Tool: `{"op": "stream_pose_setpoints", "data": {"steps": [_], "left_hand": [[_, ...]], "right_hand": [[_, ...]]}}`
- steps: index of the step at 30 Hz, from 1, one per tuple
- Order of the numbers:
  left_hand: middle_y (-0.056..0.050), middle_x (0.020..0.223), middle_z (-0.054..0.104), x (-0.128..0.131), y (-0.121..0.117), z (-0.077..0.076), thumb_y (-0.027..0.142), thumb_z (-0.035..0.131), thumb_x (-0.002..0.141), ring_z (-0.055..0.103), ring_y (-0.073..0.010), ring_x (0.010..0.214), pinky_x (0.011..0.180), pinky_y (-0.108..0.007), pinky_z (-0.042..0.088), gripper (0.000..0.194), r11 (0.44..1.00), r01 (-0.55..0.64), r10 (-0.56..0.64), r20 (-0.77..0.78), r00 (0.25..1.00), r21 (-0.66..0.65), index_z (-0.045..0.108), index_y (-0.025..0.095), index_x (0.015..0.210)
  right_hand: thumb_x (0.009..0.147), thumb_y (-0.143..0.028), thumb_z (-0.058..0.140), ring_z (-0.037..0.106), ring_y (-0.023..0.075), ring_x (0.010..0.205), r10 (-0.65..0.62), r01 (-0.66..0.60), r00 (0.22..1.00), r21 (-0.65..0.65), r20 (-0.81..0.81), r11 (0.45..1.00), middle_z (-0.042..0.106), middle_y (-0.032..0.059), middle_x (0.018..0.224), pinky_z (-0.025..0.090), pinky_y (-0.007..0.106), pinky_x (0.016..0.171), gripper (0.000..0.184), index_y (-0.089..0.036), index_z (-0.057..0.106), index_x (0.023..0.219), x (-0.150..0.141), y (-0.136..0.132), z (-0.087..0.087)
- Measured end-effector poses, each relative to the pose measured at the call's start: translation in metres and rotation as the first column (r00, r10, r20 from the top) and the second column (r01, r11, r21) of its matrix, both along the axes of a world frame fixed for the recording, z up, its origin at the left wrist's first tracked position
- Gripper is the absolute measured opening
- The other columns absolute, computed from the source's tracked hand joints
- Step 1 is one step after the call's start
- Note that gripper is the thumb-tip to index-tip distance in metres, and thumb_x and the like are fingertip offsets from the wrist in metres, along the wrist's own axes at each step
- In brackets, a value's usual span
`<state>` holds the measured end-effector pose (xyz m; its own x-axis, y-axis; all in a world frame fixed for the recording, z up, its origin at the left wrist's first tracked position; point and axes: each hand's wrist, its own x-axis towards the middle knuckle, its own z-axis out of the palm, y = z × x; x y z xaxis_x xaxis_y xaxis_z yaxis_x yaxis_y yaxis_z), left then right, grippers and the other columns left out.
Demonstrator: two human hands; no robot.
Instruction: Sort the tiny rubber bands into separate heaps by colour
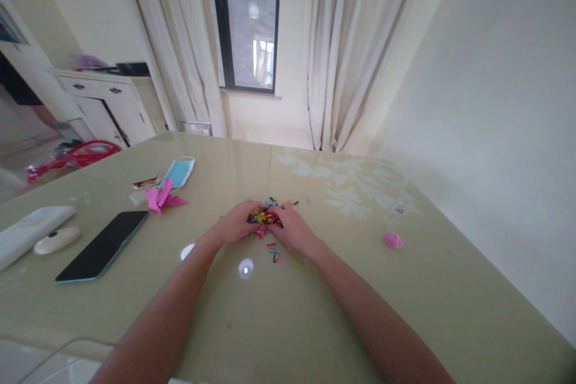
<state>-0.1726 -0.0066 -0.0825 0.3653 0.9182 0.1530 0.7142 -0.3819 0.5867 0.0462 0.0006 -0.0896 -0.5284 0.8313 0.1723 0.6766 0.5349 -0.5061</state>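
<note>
A heap of small, bright-coloured rubber bands [263, 216] lies on the table, gathered between my two hands. My left hand [240, 220] curves around the heap from the left, thumb on the near side. From the right, my right hand [291, 225] cups the same heap with bent fingers touching it. Several loose bands [273, 251] lie on the near side of the heap, and others are scattered just beyond the fingertips. The underside of the heap and parts of the fingers are hidden.
Left on the glossy table [279, 324] are a phone [103, 246], a pink folded paper piece [164, 197], a blue mask [179, 173], a white rounded case [57, 240] and a long white object [33, 231]. A pink oval item [392, 240] lies right, near a clear packet [400, 207].
</note>
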Motion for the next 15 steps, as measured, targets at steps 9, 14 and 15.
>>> {"op": "stream_pose_setpoints", "data": {"steps": [9,14,15], "left_hand": [[-0.009,0.114,0.078,0.013,0.006,0.002,0.045,0.067,0.089,0.073,-0.0280,0.104,0.093,-0.043,0.058,0.042,0.988,-0.153,0.127,0.463,0.877,0.020,0.070,0.020,0.123],[-0.009,0.115,0.078,0.017,0.003,0.005,0.043,0.080,0.078,0.075,-0.0264,0.101,0.090,-0.042,0.061,0.055,0.990,-0.103,0.143,0.629,0.764,-0.100,0.067,0.019,0.125],[-0.009,0.113,0.079,0.017,0.003,0.005,0.043,0.082,0.076,0.075,-0.0262,0.099,0.089,-0.042,0.062,0.056,0.988,-0.101,0.155,0.637,0.755,-0.119,0.068,0.019,0.124]], "right_hand": [[0.099,-0.019,0.060,0.072,0.0211,0.094,-0.102,0.068,0.888,-0.091,-0.449,0.994,0.078,0.0037,0.101,0.054,0.034,0.087,0.017,-0.022,0.072,0.109,0.000,0.011,0.005],[0.089,-0.011,0.061,0.072,0.0199,0.099,-0.090,0.050,0.834,-0.088,-0.545,0.995,0.076,0.0040,0.109,0.057,0.033,0.088,0.023,-0.023,0.072,0.106,-0.001,0.011,0.011],[0.088,-0.009,0.061,0.072,0.0197,0.098,-0.093,0.050,0.832,-0.093,-0.546,0.994,0.076,0.0045,0.111,0.058,0.033,0.088,0.025,-0.023,0.072,0.107,-0.001,0.010,0.012]]}}
